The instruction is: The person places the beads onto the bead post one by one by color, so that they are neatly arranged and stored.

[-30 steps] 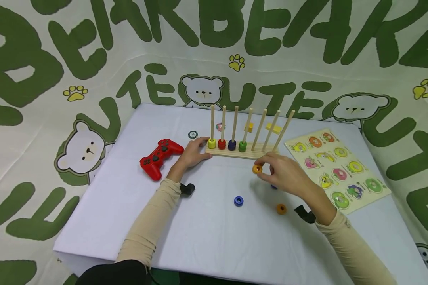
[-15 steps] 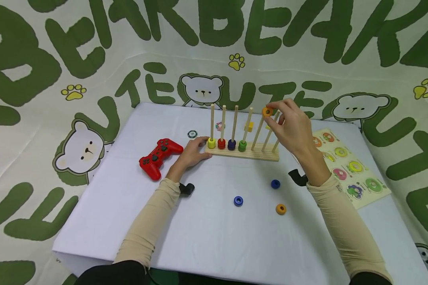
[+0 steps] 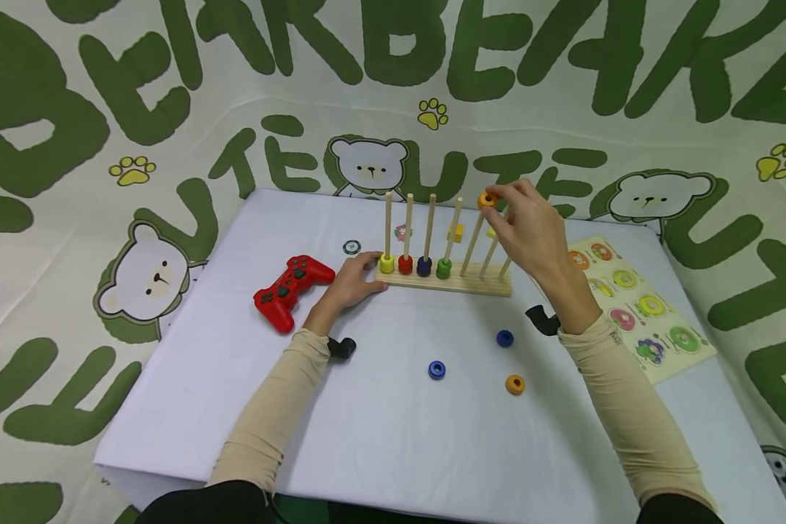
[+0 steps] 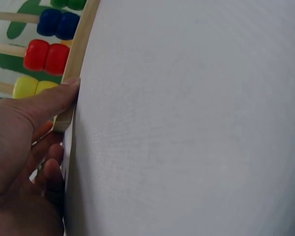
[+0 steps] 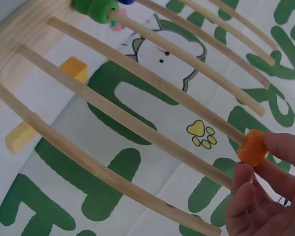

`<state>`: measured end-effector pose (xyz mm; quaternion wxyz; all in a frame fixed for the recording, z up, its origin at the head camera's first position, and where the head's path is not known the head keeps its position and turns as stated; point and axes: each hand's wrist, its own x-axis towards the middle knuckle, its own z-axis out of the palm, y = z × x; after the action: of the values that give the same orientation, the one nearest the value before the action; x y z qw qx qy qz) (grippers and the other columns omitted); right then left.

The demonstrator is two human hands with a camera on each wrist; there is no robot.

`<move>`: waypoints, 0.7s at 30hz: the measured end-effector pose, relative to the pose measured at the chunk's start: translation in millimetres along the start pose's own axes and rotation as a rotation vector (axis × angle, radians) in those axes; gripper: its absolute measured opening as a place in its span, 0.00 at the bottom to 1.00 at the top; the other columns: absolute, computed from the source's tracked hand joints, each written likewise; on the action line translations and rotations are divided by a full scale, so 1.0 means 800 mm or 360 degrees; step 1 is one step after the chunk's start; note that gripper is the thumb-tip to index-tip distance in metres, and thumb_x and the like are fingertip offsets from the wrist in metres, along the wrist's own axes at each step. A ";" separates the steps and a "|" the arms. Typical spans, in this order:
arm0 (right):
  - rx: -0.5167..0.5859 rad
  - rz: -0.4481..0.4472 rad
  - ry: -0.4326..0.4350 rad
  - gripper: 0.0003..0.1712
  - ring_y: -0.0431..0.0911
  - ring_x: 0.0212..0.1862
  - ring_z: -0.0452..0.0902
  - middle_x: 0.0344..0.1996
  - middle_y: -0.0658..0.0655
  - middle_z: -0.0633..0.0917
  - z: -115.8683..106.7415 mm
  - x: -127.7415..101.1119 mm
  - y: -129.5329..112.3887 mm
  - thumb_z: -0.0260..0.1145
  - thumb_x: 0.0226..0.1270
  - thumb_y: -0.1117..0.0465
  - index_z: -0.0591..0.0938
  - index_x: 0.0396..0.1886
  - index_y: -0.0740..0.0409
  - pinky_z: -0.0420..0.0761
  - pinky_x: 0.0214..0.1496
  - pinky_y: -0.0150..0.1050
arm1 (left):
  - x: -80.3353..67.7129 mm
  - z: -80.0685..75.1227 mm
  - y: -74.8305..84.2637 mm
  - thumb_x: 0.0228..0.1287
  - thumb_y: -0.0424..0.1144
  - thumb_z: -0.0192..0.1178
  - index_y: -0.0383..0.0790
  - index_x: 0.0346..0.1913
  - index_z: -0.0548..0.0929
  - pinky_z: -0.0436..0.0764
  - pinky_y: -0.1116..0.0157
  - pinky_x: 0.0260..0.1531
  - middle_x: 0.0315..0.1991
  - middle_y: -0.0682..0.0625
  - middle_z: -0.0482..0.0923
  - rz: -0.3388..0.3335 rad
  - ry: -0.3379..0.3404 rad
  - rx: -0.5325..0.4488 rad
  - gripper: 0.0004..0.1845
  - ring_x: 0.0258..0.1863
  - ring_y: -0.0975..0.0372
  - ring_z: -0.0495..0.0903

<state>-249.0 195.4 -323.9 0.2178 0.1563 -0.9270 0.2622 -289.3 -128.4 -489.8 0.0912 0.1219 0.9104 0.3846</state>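
My left hand grips the left end of a wooden peg stand, thumb on its front edge and fingers behind. Stacked low on the first pegs are yellow beads, red beads, dark blue beads and green beads. My right hand pinches an orange bead at the top of the fifth peg. In the right wrist view, that peg's tip meets the bead; how far it enters is hidden. The two rightmost pegs bear no beads.
Two blue beads and another orange bead lie in front of the stand. A red game controller is at left, a fruit puzzle board at right. Yellow blocks and a round chip lie farther back.
My right hand has lifted the orange bead from above the table to the fifth peg's top, then shifted it slightly left and up. The left hand has stayed on the stand.
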 end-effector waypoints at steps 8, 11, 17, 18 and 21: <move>-0.0010 0.0070 -0.0127 0.21 0.52 0.33 0.80 0.54 0.62 0.84 0.005 -0.001 0.002 0.69 0.79 0.57 0.85 0.64 0.63 0.74 0.29 0.44 | -0.002 0.001 -0.002 0.69 0.41 0.74 0.41 0.80 0.69 0.71 0.46 0.73 0.73 0.37 0.74 -0.0008 -0.0001 -0.0006 0.40 0.71 0.45 0.70; -0.0014 0.0068 -0.0121 0.24 0.53 0.35 0.81 0.59 0.63 0.82 0.005 -0.003 0.004 0.69 0.78 0.55 0.84 0.67 0.63 0.75 0.30 0.44 | -0.001 0.001 -0.003 0.69 0.40 0.74 0.40 0.80 0.70 0.70 0.46 0.74 0.73 0.37 0.74 0.0017 0.0022 -0.0008 0.39 0.71 0.44 0.71; 0.0040 0.0042 0.0048 0.26 0.55 0.38 0.81 0.66 0.64 0.77 -0.005 -0.029 0.003 0.71 0.77 0.55 0.82 0.69 0.60 0.71 0.31 0.45 | 0.002 0.003 -0.004 0.68 0.39 0.74 0.38 0.79 0.70 0.68 0.46 0.74 0.74 0.37 0.74 0.0038 0.0022 -0.0001 0.39 0.71 0.44 0.71; 0.0039 0.0036 0.0072 0.24 0.55 0.38 0.80 0.65 0.64 0.78 -0.007 -0.038 0.003 0.71 0.76 0.56 0.83 0.67 0.60 0.70 0.30 0.44 | 0.002 0.003 -0.004 0.68 0.39 0.74 0.38 0.79 0.70 0.68 0.46 0.74 0.74 0.37 0.74 0.0037 0.0021 -0.0001 0.39 0.71 0.44 0.71; -0.0010 0.0028 0.0001 0.17 0.52 0.35 0.78 0.56 0.63 0.82 -0.015 -0.068 0.004 0.72 0.75 0.58 0.87 0.58 0.60 0.70 0.28 0.43 | 0.003 0.002 -0.005 0.68 0.40 0.74 0.39 0.79 0.70 0.69 0.46 0.74 0.73 0.37 0.74 0.0033 0.0021 -0.0003 0.40 0.71 0.44 0.71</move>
<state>-199.8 214.2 -341.9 0.2163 0.1475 -0.9291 0.2613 -291.5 -129.4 -493.6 0.0812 0.1288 0.9093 0.3874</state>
